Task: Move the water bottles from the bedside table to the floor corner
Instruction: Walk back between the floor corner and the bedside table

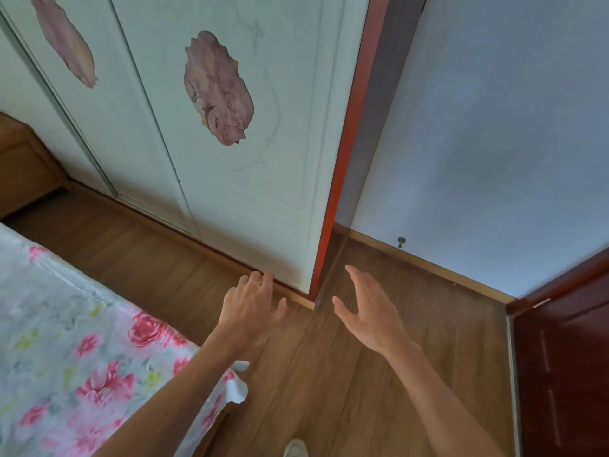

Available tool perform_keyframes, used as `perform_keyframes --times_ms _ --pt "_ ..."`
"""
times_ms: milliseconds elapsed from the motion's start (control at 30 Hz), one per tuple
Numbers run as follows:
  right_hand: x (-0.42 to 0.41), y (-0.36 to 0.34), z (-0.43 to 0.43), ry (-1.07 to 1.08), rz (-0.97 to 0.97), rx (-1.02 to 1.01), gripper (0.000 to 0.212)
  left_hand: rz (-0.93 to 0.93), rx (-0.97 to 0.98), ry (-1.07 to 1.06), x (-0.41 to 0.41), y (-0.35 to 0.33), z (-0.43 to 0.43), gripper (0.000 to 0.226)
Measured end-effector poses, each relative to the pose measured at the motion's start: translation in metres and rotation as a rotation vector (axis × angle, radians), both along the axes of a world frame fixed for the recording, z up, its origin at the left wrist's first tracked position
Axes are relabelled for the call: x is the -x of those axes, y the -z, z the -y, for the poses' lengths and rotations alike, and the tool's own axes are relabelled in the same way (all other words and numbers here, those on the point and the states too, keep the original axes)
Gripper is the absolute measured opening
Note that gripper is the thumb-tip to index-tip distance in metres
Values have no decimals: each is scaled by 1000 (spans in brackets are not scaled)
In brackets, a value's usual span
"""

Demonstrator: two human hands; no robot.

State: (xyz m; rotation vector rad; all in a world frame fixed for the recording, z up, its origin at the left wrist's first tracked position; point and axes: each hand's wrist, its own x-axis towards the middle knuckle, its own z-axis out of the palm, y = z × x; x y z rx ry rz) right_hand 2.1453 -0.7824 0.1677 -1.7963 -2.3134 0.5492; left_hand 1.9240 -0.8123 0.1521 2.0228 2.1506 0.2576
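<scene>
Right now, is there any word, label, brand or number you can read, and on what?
None: no text can be read in this view.
On the wardrobe door: pink motifs only, no lettering.
On the bedsheet: flower print, no words.
The left hand and right hand hold nothing that could carry a label.

Floor corner (349,249): brown wood planks, where wardrobe (263,159) side meets wall (494,127). Bedside table (23,159): wooden, far left.

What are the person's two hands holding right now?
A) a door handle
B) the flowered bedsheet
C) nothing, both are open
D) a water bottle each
C: the left hand and right hand hover with fingers spread above the wooden floor, empty.
</scene>
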Motion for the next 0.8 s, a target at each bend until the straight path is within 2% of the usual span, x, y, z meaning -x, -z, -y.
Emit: perform_keyframes --times_ms 200,400,800 --pt "32 -2 -50 -153 -20 14 70 -16 11 -95 20 -2 -32 60" --pt "79 17 -94 -329 -20 14 70 -18 13 -173 56 5 -62 49" --pt "182 19 -219 -485 32 -5 68 31 0 -306 153 12 -165 55"
